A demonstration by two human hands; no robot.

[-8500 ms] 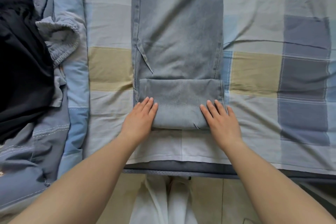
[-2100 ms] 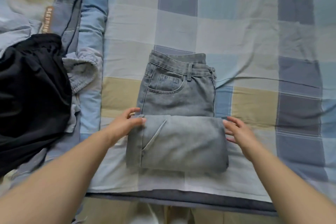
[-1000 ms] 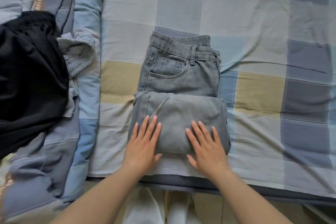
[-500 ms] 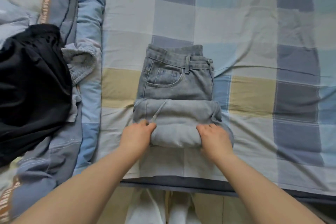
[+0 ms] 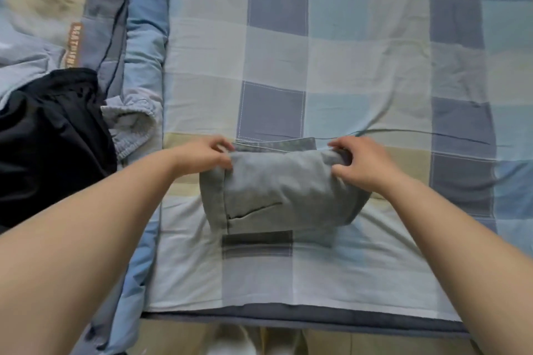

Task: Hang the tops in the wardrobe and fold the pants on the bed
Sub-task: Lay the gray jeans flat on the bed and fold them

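- Grey jeans [image 5: 277, 196] at frame centre, on the checked bed sheet [image 5: 360, 60], already a thick bundle; only a strip of waistband visible at its top edge.
- Left hand [image 5: 202, 154] pinching the bundle's upper-left corner, fingers curled on denim.
- Right hand [image 5: 360, 164] gripping the upper-right corner, thumb under the roll, fingers over it.
- Risk: stiff, bulky denim likely to spring open once released; cause is thick layers with nothing pinning them.
- Risk: uneven pull from either corner likely to skew the bundle; left side seam already flaring out at lower left.
- Risk: bundle not far from the mattress edge at frame bottom; a drag toward the body could tip it off.
- Black garment [image 5: 49, 141] at left of frame, heaped on the blue quilt [image 5: 144, 37], well apart from the jeans; pale grey garment [image 5: 132, 124] with elastic hem just beside it.
- Nothing blocking either hand; a sheet crease running right from the right hand, harmless.
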